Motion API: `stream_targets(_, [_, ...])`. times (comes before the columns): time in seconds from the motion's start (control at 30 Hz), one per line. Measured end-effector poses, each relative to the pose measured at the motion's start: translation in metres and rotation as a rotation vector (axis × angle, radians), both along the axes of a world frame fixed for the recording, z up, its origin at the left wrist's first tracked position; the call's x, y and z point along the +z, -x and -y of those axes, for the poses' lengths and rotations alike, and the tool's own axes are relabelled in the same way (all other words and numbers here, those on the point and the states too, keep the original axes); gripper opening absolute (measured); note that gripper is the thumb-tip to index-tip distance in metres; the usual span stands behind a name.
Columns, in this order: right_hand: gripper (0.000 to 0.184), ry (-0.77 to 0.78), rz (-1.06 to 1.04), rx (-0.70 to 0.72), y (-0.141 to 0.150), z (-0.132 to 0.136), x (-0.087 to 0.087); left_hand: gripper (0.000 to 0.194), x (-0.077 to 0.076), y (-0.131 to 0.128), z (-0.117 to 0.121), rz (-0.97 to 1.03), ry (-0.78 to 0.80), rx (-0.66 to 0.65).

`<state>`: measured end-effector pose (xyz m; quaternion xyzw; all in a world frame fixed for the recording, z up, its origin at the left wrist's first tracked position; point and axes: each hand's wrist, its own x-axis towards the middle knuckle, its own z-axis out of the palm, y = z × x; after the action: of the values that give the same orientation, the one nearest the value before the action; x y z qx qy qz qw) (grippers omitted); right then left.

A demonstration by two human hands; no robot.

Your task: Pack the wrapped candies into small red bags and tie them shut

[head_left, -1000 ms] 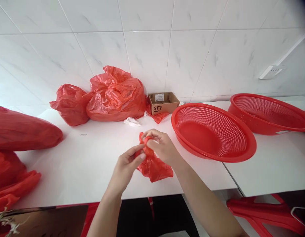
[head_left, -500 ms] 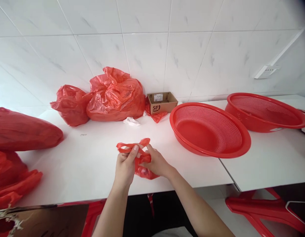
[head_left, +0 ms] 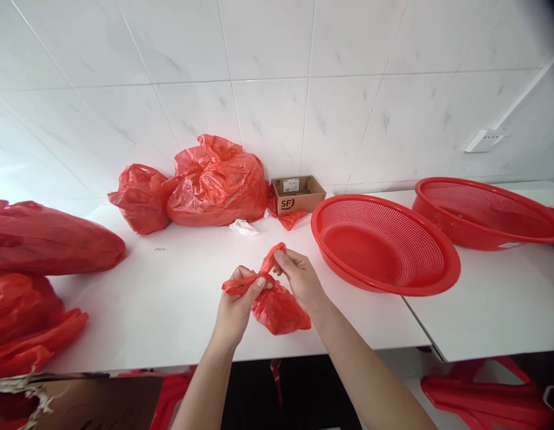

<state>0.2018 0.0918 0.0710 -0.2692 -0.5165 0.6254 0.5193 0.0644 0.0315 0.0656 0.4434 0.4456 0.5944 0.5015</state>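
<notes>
A small red plastic bag [head_left: 281,310] with a bulging bottom is held just above the front part of the white table [head_left: 178,322]. My left hand [head_left: 238,304] pinches its gathered neck, thumb on top, and a handle loop sticks out to the left of the fingers. With thumb and fingers closed, my right hand [head_left: 299,275] grips the bag's other handle and draws it up to the right. The bag's contents are hidden.
Large red bags [head_left: 218,191] stand against the tiled wall, beside a small cardboard box [head_left: 299,194] and crumpled white tissue [head_left: 244,227]. More red bags [head_left: 48,239] lie at left. Two red perforated baskets [head_left: 384,245] sit at right. Red stools [head_left: 487,388] are below the table.
My right hand has moved up and pulled one handle away from the neck. The bag's body now shows more fully below the hands. The view has tilted slightly upward.
</notes>
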Motion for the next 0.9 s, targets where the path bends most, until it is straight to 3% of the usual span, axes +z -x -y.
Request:
stream_targets(0.07, [0.031, 0.036, -0.103, -0.045, -0.001, 0.002, 0.009, 0.024, 0.0, -0.001, 0.001, -0.014, 0.001, -0.007])
stream_targets(0.13, [0.03, 0.061, -0.165, 0.015, -0.004, 0.007, 0.02, 0.025, 0.002, -0.001, 0.0, -0.004, -0.002, -0.014])
stream_targets(0.27, [0.031, -0.021, -0.056, 0.012, -0.007, 0.032, 0.032, 0.031, 0.006, -0.001, 0.0, 0.081, -0.011, -0.005])
stream_targets(0.43, [0.026, 0.034, 0.022, -0.055, -0.003, 0.057, 0.023, 0.031, 0.011, -0.002, 0.005, 0.132, 0.005, -0.04])
stream_targets(0.6, [0.029, 0.131, 0.153, -0.059, -0.017, 0.052, 0.008, 0.021, 0.012, 0.005, 0.008, 0.051, 0.014, -0.037])
stream_targets(0.7, [0.023, 0.04, 0.331, -0.161, -0.029, 0.041, 0.006, 0.016, 0.016, 0.011, 0.009, -0.018, 0.001, 0.017])
stream_targets(0.8, [0.016, -0.164, 0.5, -0.323, -0.033, 0.035, 0.011, 0.013, 0.022, 0.013, 0.01, -0.104, -0.005, 0.017])
stream_targets(0.9, [0.017, -0.344, 0.53, -0.255, -0.028, 0.037, 0.019, 0.015, 0.026, 0.012, 0.009, -0.172, -0.008, -0.008])
